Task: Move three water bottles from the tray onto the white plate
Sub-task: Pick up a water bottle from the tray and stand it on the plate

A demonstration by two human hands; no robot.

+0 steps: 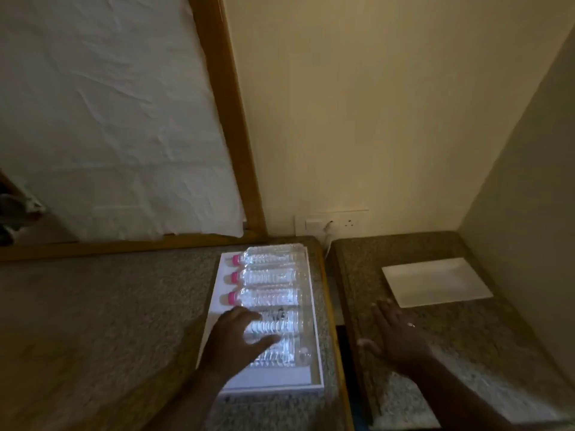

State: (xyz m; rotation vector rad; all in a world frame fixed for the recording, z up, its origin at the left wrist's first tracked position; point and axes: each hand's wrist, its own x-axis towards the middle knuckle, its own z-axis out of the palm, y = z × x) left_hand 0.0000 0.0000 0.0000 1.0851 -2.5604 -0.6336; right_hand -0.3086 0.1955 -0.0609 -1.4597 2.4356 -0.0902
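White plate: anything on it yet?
Empty. The white plate shows a bare surface; the bottles lie in the tray.

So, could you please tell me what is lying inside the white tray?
Five clear water bottles lie on their sides in the white tray. Three pink caps show; the left hand covers the nearer two bottles' cap ends.
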